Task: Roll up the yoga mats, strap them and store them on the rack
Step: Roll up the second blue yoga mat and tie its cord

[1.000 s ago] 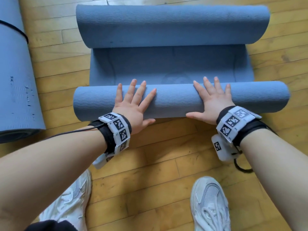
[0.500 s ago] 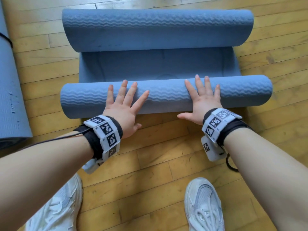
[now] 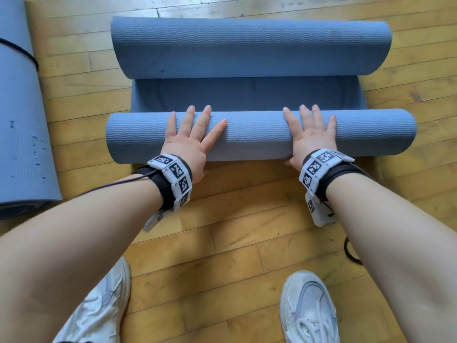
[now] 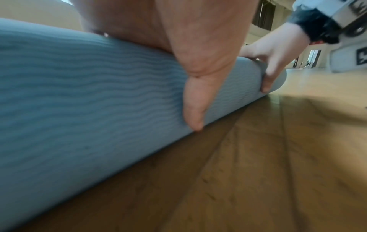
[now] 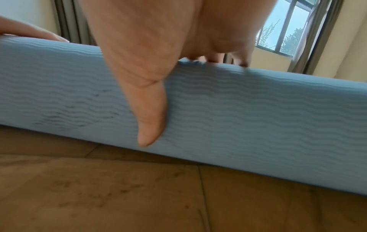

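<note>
Item: blue yoga mat (image 3: 247, 95), ribbed surface, lying on the wooden floor (image 3: 235, 219) ahead of the person, part rolled from both ends.

- Near roll (image 3: 259, 134): a tight cylinder lying crosswise at centre of the head view, resting on the floor boards.
- Flat section: a short band of unrolled mat at 12 o'clock of the near roll, between the two rolls.
- Far roll (image 3: 247, 48): thicker and looser, at 12 o'clock beyond the flat band.

Hands:
- Left hand (image 3: 188, 142): palm down on the near roll, fingers straight and spread over its crown, thumb laid down the near face toward the floor. Presses, does not grasp.
- Right hand (image 3: 311, 134): likewise flat on the roll, fingers extended forward, thumb down the near face.

Surroundings:
- Second mat (image 3: 22, 132), at 9 o'clock, already rolled, with a dark strap (image 3: 22, 53) round it.
- White shoes (image 3: 309, 313) at 6 o'clock.
- No rack in view.

Step in hand, as judged: rolling; strapping and storing not yet begun for this mat.

Next move calls for: even forward pressure from both palms so the ends stay flush, and some handling of the far roll, which lies in the path.
</note>
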The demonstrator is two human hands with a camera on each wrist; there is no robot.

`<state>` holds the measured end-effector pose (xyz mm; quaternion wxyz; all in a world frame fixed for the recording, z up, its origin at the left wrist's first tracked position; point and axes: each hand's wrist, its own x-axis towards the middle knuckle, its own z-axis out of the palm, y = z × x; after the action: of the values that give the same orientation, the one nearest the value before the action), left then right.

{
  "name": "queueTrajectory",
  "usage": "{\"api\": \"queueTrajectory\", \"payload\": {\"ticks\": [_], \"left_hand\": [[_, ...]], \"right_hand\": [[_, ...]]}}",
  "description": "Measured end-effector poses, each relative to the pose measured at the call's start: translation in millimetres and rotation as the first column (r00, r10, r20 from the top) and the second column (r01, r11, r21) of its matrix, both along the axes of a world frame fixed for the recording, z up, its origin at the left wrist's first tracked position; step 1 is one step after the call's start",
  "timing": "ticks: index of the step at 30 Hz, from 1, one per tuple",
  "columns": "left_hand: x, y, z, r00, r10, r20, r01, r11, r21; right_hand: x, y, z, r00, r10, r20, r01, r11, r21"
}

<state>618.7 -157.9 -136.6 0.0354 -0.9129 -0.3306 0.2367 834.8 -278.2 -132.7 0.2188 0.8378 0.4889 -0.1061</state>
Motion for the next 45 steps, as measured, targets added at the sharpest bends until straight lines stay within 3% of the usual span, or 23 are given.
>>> {"api": "queueTrajectory", "payload": {"ticks": [3,9,19,33,39,45], "left_hand": [[8,16,4,1.000,0.016,-0.006,-0.016,0.999,0.038],[11,24,22,0.996,-0.087,-0.017,0.089,0.992,0.092],[-22,-24,26,0.985,-0.172,-0.027,0.171,0.984,-0.045],[-34,-48,16,0.994,-0.107,0.010,0.107,0.986,-0.126],[-23,-33,15,0.997,-0.052,0.052,0.058,0.989,-0.134],[-16,-27,19,0.998,0.038,0.043,-0.031,0.989,-0.147]], "right_hand": [[8,11,5,1.000,-0.004,-0.019,0.004,1.000,-0.016],[12,3,9,0.996,0.090,-0.006,-0.090,0.995,0.046],[-7,-50,20,0.979,0.185,-0.088,-0.189,0.981,-0.043],[-5,-32,23,0.970,0.079,-0.228,-0.117,0.981,-0.157],[-22,-54,19,0.971,0.067,-0.230,-0.057,0.997,0.051],[-25,-50,7,0.984,0.095,-0.149,-0.081,0.992,0.100]]}}
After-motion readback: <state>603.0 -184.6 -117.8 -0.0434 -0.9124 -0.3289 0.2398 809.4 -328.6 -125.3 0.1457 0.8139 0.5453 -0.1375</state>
